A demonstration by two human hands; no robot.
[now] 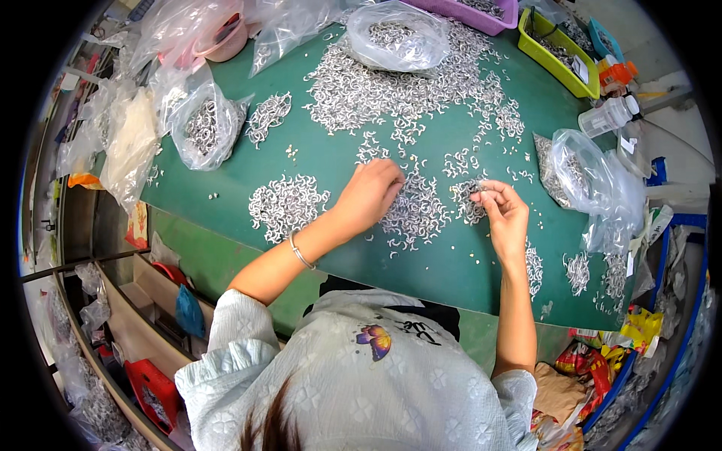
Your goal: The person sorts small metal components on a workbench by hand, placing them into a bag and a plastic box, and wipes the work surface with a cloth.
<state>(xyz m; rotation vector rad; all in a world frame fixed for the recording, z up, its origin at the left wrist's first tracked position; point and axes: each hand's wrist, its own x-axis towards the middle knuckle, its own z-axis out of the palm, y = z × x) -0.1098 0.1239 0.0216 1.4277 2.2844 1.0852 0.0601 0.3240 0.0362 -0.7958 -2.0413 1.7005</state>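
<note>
Small silvery, crescent-shaped metal pieces lie in heaps on a green table. My left hand, with a bracelet at its wrist, bends its fingers down at the edge of a middle pile of the pieces. Its fingertips are hidden, so what they hold cannot be made out. To the right, my right hand pinches a small curved metal piece between thumb and fingers, just over a smaller pile. Another pile sits left of my left forearm. Farther off spreads a large heap.
A clear bag of pieces rests on the large heap; others stand left and right. Purple and yellow-green baskets line the far side, with a pink basin far left. Small piles lie near the right edge.
</note>
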